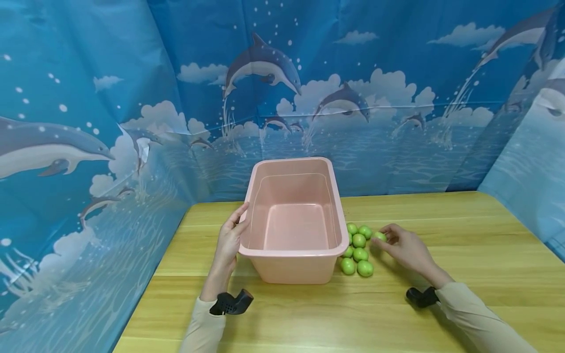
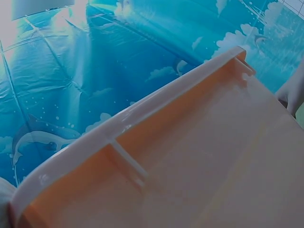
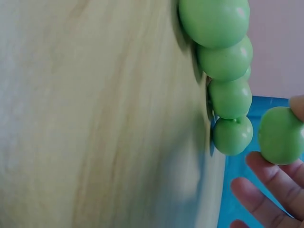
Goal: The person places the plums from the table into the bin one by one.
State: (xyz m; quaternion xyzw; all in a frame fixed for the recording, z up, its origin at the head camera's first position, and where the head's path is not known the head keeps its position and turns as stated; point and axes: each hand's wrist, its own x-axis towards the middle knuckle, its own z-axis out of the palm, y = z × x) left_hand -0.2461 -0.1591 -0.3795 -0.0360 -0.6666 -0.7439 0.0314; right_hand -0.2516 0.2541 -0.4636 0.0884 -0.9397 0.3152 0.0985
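Note:
A deep pink plastic bin (image 1: 293, 269) stands on the table, its inside bare in the head view. My left hand (image 1: 229, 240) holds the bin's left rim. In the left wrist view the bin's outer wall (image 2: 213, 142) fills the lower right, and only a bit of that hand shows at the corner. To the right of the bin, my right hand (image 1: 408, 250) pinches a small round green fruit (image 1: 378, 237) between thumb and fingers. The right wrist view shows this fruit (image 3: 281, 137) raised off the tabletop, beside a row of similar fruits (image 3: 232, 97).
Several green fruits (image 1: 359, 254) lie clustered against the bin's right side, between it and my right hand. The wooden table (image 1: 441, 220) reaches back to a blue dolphin-print curtain (image 1: 375, 157), which also hangs along the left and right. Black wrist cameras (image 1: 231, 303) sit on both wrists.

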